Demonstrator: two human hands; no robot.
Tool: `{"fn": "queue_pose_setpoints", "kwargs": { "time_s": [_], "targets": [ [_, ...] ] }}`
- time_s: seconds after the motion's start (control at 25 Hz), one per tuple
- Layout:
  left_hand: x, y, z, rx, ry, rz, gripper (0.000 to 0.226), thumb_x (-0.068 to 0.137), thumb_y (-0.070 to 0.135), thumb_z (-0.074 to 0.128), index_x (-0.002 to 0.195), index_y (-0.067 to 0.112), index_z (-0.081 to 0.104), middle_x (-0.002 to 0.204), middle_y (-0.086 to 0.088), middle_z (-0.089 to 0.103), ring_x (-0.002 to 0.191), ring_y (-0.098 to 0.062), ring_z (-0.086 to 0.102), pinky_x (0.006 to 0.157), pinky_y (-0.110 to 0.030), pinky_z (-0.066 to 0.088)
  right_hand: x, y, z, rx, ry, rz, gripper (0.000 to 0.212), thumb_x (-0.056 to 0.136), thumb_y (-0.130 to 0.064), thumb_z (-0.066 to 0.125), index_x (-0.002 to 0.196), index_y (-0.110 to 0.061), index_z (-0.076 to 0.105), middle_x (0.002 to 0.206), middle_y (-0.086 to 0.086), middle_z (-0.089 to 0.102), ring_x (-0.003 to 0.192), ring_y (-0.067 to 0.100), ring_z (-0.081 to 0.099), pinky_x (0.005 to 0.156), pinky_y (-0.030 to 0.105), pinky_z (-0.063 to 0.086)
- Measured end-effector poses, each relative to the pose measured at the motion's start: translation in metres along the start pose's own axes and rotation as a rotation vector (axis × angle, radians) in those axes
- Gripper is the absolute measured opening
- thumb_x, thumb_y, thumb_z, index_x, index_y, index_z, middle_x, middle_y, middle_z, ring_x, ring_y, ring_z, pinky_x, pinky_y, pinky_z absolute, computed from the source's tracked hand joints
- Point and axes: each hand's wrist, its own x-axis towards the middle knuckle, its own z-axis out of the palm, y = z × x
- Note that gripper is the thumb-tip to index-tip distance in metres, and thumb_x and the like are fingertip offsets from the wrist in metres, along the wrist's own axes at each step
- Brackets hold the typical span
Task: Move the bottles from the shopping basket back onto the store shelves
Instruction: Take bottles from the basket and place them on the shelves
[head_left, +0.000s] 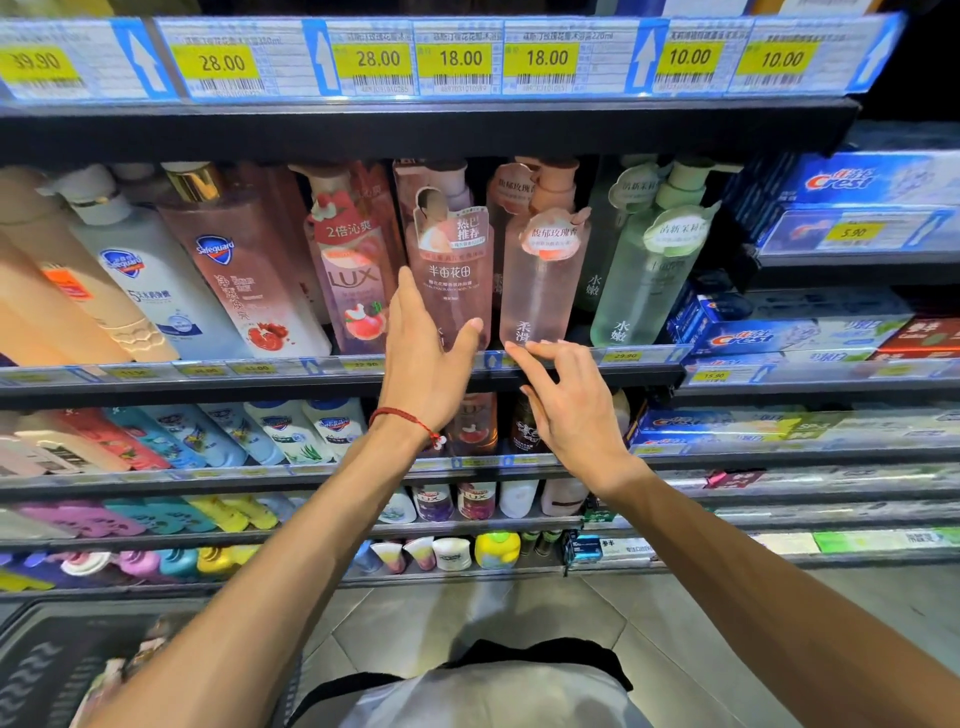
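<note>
Standing upright mid-frame on the dark metal shelf (208, 387), the translucent pink pump bottle (452, 280) lines up with its neighbours; the left hand (421, 364) rests straight-fingered against it, probably steadying it; the right hand (566, 405), relaxed and empty, hovers beside; the black shopping basket (52, 665) waits lower left.

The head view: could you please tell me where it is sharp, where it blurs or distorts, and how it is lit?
In the head view the centre is sharp: the label on the pink bottle and upper price tags read clearly; wide-angle distortion bows the shelf edge and leans the Safeguard bottles; the lower shelves and shopping basket go soft; the top right corner falls dark.
</note>
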Motion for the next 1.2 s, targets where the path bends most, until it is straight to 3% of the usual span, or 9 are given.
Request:
{"fn": "queue_pose_setpoints", "kwargs": {
  "time_s": [0.04,0.08,0.16,0.28,0.4,0.48,0.68,1.0,1.2],
  "targets": [
    [-0.013,0.001,0.001,0.018,-0.001,0.001,0.087,0.098,0.030,0.064,0.162,0.006,0.011,0.168,-0.010,0.019,0.155,-0.022,0.018,0.124,-0.026,0.013,0.001,0.000,-0.003,0.017,-0.017,-0.005,0.060,0.094,-0.004,0.069,0.151,-0.011,0.051,0.133,0.013,0.056,0.121,0.032,0.052,0.102,0.043,0.050],
    [-0.024,-0.001,0.002,0.034,0.011,0.023,0.086,0.099,0.025,0.063,0.162,0.006,0.008,0.169,-0.009,0.016,0.156,-0.020,0.014,0.126,-0.028,0.011,0.002,-0.001,-0.007,0.035,-0.037,-0.010,0.059,0.095,-0.006,0.069,0.151,-0.011,0.051,0.133,0.013,0.057,0.121,0.032,0.052,0.101,0.044,0.050],
    [-0.041,-0.008,0.000,0.121,0.053,0.102,0.079,0.099,0.023,0.062,0.161,0.007,0.016,0.167,-0.010,0.021,0.155,-0.023,0.018,0.128,-0.039,0.018,0.005,-0.001,-0.016,0.074,-0.083,-0.008,0.059,0.095,-0.014,0.069,0.150,-0.010,0.050,0.137,0.014,0.055,0.122,0.031,0.051,0.102,0.044,0.049],
    [-0.060,-0.017,-0.013,0.399,0.073,0.183,0.068,0.097,0.030,0.060,0.157,0.013,0.032,0.161,-0.006,0.031,0.148,-0.024,0.030,0.123,-0.035,0.027,0.007,-0.005,-0.034,0.179,-0.058,-0.015,0.051,0.095,-0.020,0.068,0.143,-0.009,0.057,0.142,0.014,0.052,0.128,0.031,0.051,0.108,0.042,0.044],
    [-0.078,-0.016,-0.027,0.677,0.069,0.251,0.065,0.094,0.038,0.059,0.151,0.013,0.041,0.154,-0.010,0.041,0.139,-0.031,0.040,0.111,-0.045,0.043,0.018,-0.007,-0.056,0.198,0.002,-0.120,0.042,0.093,-0.026,0.068,0.131,-0.007,0.066,0.134,0.014,0.060,0.126,0.034,0.054,0.109,0.045,0.043],
    [-0.095,-0.016,-0.035,0.814,0.042,0.235,0.064,0.093,0.042,0.056,0.149,0.012,0.045,0.150,-0.012,0.045,0.135,-0.034,0.043,0.104,-0.049,0.047,0.023,-0.011,-0.070,0.174,-0.036,-0.168,0.049,0.091,-0.033,0.068,0.133,-0.007,0.064,0.134,0.013,0.061,0.127,0.033,0.052,0.112,0.046,0.040],
    [-0.143,-0.026,-0.051,1.085,-0.012,0.126,0.067,0.094,0.055,0.045,0.150,0.018,0.045,0.155,-0.011,0.044,0.144,-0.034,0.039,0.111,-0.048,0.037,0.010,-0.031,-0.084,0.106,-0.197,-0.339,0.070,0.090,-0.046,0.061,0.147,-0.007,0.054,0.149,0.014,0.053,0.138,0.037,0.047,0.121,0.051,0.030],
    [-0.233,-0.073,-0.090,1.140,-0.098,-0.023,0.071,0.091,0.061,0.047,0.150,0.021,0.048,0.155,-0.013,0.047,0.144,-0.036,0.040,0.114,-0.052,0.036,-0.031,-0.116,-0.086,0.125,-0.316,-0.484,0.072,0.089,-0.053,0.059,0.146,-0.009,0.056,0.152,0.014,0.052,0.142,0.039,0.046,0.122,0.056,0.029],
    [-0.291,-0.127,-0.156,1.129,-0.115,-0.086,0.071,0.092,0.062,0.043,0.150,0.020,0.048,0.156,-0.012,0.045,0.145,-0.036,0.040,0.115,-0.054,0.034,-0.052,-0.214,-0.074,0.176,-0.312,-0.480,0.068,0.089,-0.051,0.063,0.142,-0.009,0.060,0.149,0.013,0.056,0.140,0.039,0.048,0.120,0.056,0.033]
  ]
}}
